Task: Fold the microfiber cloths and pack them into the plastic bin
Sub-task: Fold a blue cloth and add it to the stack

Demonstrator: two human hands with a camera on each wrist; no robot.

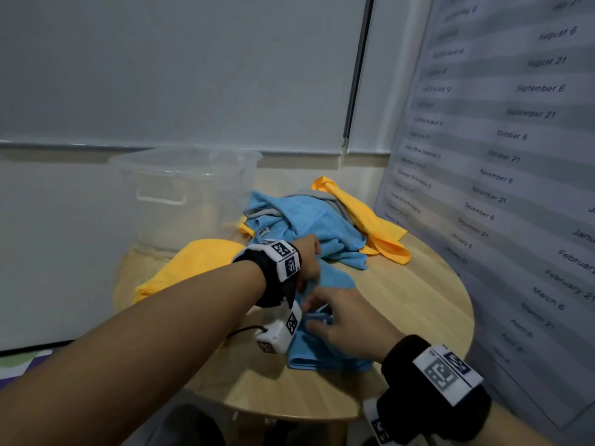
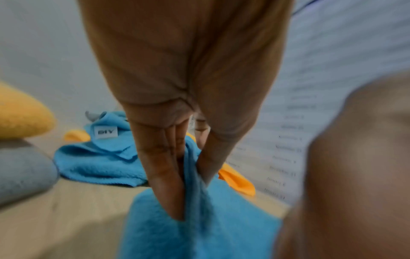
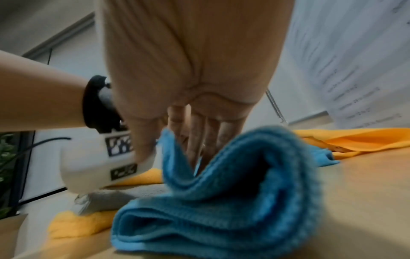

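Note:
A partly folded blue microfiber cloth (image 1: 325,355) lies on the round wooden table (image 1: 412,317), near its front. My left hand (image 1: 309,268) pinches the cloth's far edge; in the left wrist view the thumb and fingers of this left hand (image 2: 191,199) squeeze a ridge of blue cloth (image 2: 199,233). My right hand (image 1: 317,315) pinches a raised fold just in front of the left hand. In the right wrist view the right hand (image 3: 168,149) holds the upturned edge of the blue cloth (image 3: 221,210). The clear plastic bin (image 1: 180,169) stands at the back left.
Behind the hands lies a heap of unfolded cloths: blue (image 1: 322,220), grey (image 1: 322,194) and yellow (image 1: 370,220). Another yellow cloth (image 1: 193,262) lies left, in front of the bin. A printed wall chart (image 1: 499,188) stands close along the table's right side.

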